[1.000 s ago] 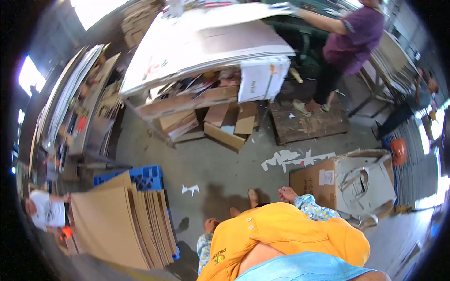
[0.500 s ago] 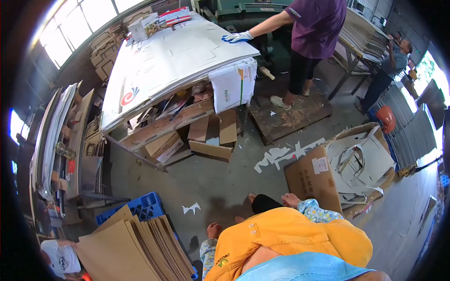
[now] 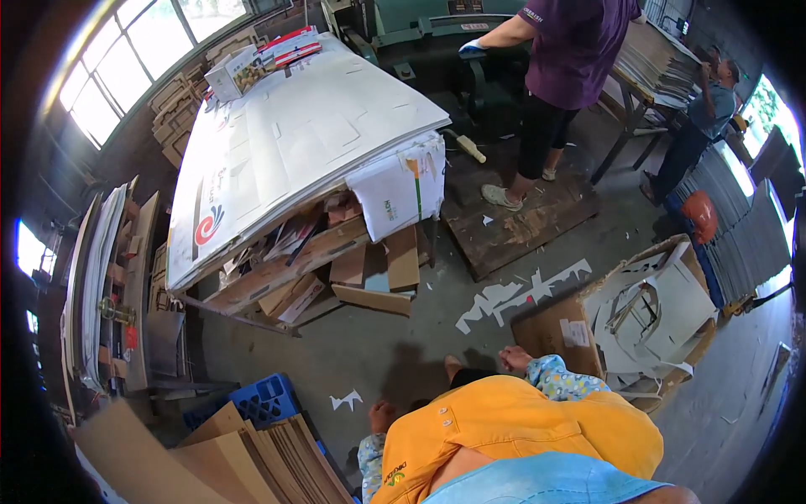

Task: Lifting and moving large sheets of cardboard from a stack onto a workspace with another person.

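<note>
My left hand hangs low beside my orange apron, its fingers curled, with nothing visible in them. My right hand is also curled and appears bare of any object. It is close to the large cardboard box, which holds white offcuts, but seems apart from it. On the floor ahead of my left hand lies a small jagged white scrap. Brown cardboard sheets stand stacked to the left of that hand, partly over a blue plastic pallet.
A table piled with white printed sheets stands ahead left. Beyond it, a co-worker in a purple shirt stands on a wooden platform at a green machine. White scraps litter the floor; another person is at far right.
The co-worker's gloved hand has left the white sheets and is now at the machine. A brown cardboard sheet at lower left has swung up. My view has shifted slightly; my hands stay low.
</note>
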The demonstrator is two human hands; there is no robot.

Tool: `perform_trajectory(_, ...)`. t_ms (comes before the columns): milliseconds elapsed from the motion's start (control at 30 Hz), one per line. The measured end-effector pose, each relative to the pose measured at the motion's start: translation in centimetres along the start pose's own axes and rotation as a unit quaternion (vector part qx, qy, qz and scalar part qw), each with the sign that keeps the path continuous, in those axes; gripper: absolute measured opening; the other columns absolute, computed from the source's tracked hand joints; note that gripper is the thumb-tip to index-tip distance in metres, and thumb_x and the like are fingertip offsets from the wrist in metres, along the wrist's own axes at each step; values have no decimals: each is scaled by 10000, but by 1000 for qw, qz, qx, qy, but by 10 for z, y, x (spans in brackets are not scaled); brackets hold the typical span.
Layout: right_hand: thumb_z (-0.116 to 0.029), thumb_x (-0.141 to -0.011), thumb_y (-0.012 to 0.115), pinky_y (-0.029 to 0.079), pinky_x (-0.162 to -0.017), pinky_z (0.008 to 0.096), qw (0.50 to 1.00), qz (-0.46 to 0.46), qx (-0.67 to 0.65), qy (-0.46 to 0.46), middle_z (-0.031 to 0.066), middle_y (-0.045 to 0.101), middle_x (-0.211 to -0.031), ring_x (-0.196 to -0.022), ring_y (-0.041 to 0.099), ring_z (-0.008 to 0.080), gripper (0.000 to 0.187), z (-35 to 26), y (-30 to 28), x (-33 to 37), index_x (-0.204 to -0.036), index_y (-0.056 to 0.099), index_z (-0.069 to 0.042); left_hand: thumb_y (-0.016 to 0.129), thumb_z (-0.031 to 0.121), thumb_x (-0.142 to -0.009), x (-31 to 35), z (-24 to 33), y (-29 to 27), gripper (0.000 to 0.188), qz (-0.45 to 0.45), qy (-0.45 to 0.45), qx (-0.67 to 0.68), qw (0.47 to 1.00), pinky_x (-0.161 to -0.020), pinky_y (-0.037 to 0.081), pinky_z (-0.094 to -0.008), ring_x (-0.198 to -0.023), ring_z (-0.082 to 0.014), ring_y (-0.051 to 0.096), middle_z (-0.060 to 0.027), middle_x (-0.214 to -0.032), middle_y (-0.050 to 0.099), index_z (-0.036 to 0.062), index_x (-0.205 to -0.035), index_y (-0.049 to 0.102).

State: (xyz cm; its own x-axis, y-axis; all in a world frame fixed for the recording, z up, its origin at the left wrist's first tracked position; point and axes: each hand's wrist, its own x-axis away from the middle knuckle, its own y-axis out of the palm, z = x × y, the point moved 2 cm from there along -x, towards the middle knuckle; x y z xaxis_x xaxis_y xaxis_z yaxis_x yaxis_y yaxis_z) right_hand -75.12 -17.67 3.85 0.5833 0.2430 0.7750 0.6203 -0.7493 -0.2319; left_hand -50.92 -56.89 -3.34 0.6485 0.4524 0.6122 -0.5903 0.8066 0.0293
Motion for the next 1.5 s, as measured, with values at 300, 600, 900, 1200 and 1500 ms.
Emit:
perform_trajectory(300, -283, -897, 465, 444, -483, 257, 994, 14, -102, -32, 61, 554, -671, -532, 525, 127, 265, -38, -40, -38, -839, 510, -28, 564, 101, -784, -29, 71, 32, 138, -27, 35, 94, 995, -548, 449, -238, -632, -121, 543, -30, -737, 580, 29, -898, 594)
perform_trajectory(600, -271, -846, 513, 463, -590, 322, 931, -173, -322, 0, 48, 571, -726, -645, 547, 154, 226, 1, -10, -90, -850, 534, -47, 556, 148, -840, -52, 270, 30, 184, 112, 220, 93, 964, -613, 442, -212, -730, -101, 546, -16, -864, 568, 56, -1000, 560)
perform_trajectory(900, -373, -821, 467, 381, -423, 343, 950, -35, -300, -74, 37, 506, -723, -568, 480, 212, 275, -68, 19, -146, -845, 523, -105, 490, 137, -885, -80, 494, -39, 249, 298, 444, 32, 845, -789, 425, -263, -903, -149, 534, -80, -1002, 571, -1, -1088, 532)
perform_trajectory(1200, -324, -805, 440, 347, -459, 326, 918, -40, -395, -20, 17, 483, -665, -545, 445, 157, 239, -153, 52, -132, -783, 526, -103, 449, 168, -918, -125, 559, -35, 312, 275, 439, -25, 855, -909, 391, -298, -1044, -215, 504, -141, -1111, 534, -46, -1142, 488)
perform_trajectory(1500, -142, -811, 481, 324, -416, 282, 961, 52, -273, 3, 25, 470, -608, -469, 435, 165, 86, -178, 31, -121, -779, 518, -71, 468, 85, -891, -135, 564, -27, 253, 325, 438, -90, 833, -861, 422, -290, -1000, -203, 520, -141, -1106, 536, -49, -1100, 519)
